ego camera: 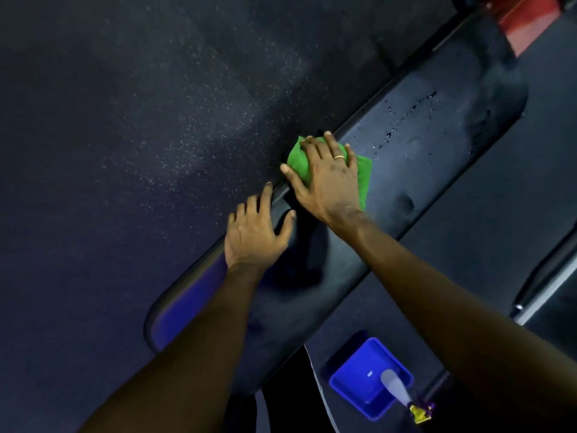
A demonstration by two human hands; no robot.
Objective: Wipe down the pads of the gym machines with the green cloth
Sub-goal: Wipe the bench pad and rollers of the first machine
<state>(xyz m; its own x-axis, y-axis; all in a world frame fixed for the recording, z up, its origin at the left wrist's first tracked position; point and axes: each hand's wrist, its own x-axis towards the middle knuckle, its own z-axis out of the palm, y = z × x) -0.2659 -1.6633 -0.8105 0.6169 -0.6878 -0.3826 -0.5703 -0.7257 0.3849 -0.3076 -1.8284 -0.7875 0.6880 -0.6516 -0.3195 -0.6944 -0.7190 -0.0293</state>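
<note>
STATE: our right hand [327, 179], fingers spread, presses the green cloth [364, 179] under its palm on the pad [437, 170] | left hand [253, 234] spread, braces the pad edge | RISK: we judge droplets [406, 120] off the little-finger side go unwiped if strokes fall short

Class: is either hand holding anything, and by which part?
Nothing is gripped. The right hand presses flat on the middle of the green cloth; the left hand rests open on the edge of the pad.

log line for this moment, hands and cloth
right hand: presses green cloth on pad | left hand: rests on pad edge | droplets: beyond cloth, unwiped
</note>
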